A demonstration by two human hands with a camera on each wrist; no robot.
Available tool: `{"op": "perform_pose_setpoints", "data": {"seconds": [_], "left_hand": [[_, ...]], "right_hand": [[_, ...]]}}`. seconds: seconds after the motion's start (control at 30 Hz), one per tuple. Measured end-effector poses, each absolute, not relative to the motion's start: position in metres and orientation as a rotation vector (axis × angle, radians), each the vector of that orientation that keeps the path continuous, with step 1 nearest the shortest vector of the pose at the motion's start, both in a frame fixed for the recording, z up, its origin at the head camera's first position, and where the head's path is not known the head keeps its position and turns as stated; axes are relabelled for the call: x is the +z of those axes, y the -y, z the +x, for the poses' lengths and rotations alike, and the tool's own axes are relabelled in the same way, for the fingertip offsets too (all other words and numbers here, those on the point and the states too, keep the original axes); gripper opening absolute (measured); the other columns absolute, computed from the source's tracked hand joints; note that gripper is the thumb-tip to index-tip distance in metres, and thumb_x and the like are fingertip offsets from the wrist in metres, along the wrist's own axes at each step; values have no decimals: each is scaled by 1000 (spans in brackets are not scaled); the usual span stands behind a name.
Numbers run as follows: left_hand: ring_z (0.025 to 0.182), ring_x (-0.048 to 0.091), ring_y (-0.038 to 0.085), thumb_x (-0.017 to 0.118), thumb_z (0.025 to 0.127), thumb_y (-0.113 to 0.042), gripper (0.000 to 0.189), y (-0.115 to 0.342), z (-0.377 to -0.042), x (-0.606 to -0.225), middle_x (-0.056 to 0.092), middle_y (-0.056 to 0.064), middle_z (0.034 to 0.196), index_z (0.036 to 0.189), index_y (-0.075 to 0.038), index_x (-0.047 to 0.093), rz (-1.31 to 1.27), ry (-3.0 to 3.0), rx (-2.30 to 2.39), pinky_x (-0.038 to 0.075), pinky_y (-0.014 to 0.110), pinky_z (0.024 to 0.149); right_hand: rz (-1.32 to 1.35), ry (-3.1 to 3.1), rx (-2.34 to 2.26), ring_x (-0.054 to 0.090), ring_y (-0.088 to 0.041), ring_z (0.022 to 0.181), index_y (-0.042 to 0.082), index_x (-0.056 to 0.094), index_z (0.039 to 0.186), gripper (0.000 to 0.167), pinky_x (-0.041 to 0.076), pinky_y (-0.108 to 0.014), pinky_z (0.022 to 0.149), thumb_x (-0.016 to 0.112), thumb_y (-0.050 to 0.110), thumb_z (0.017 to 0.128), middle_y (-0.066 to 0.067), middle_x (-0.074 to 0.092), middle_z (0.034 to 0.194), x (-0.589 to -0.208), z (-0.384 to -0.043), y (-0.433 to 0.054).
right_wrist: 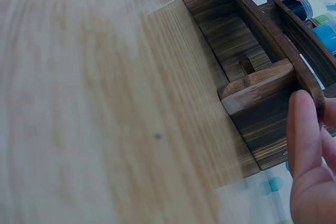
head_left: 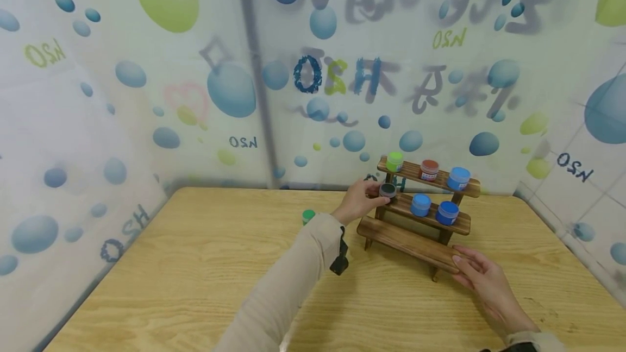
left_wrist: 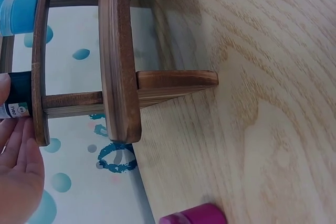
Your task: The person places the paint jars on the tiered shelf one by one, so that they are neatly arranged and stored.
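Observation:
A three-step wooden rack (head_left: 408, 243) stands on the table. My left hand (head_left: 358, 201) holds a dark paint jar (head_left: 388, 192) between thumb and fingers at the left end of the middle step. In the left wrist view, this jar (left_wrist: 20, 95) sits right at the step's surface, fingertips along its side. My right hand (head_left: 490, 285) grips the right end of the lowest step; in the right wrist view its fingers (right_wrist: 305, 129) curl around the wood. Two blue jars, one lighter (head_left: 420, 205) and one darker (head_left: 447, 213), share the middle step.
Along the top step stand a light green jar (head_left: 395, 162), a reddish-brown jar (head_left: 429, 170) and a light blue jar (head_left: 458, 178). A green jar (head_left: 308, 215) is partly hidden behind my left sleeve. A magenta jar (left_wrist: 199, 214) lies at the left wrist view's lower edge. Patterned curtain (head_left: 323, 140) hangs behind the table.

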State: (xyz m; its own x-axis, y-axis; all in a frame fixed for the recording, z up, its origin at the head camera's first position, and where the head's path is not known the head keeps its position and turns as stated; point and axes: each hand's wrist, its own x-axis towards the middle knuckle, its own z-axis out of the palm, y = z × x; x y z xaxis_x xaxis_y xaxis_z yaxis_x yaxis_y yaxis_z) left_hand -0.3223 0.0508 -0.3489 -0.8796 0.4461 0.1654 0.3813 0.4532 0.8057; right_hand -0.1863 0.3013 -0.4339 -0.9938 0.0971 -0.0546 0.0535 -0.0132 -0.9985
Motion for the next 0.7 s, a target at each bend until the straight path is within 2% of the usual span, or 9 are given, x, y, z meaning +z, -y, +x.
{"op": "perform_pose_setpoints", "data": {"seconds": [0.17,0.33,0.57,0.7], "left_hand": [[95,54,14,62,84,-21,42,-44,-322,-346,54,3,108,122,-8,52,755,-2572,1451,45,24,78],[100,54,16,62,84,-22,40,-33,-323,-343,57,6,113,120,-6,53,766,-2588,1456,45,25,80],[96,56,18,60,85,-19,33,-20,-320,-338,59,10,109,114,-5,57,815,-2633,1443,45,27,79],[92,56,17,60,86,-18,29,-14,-316,-339,60,8,102,111,-4,58,828,-2661,1415,45,26,77]], "right_hand": [[-170,2156,2227,56,-1,80,32,57,97,15,50,-21,68,59,22,86,14,57,90,-435,-187,-301],[-167,2133,2237,57,-1,80,32,58,96,15,50,-21,67,59,21,86,13,58,89,-436,-187,-301],[-140,2141,2224,56,-1,81,30,57,98,16,50,-21,68,58,19,86,14,58,90,-436,-187,-302],[-118,2129,2230,57,-1,80,31,58,96,16,50,-21,67,58,18,86,14,59,90,-436,-187,-301]]}}
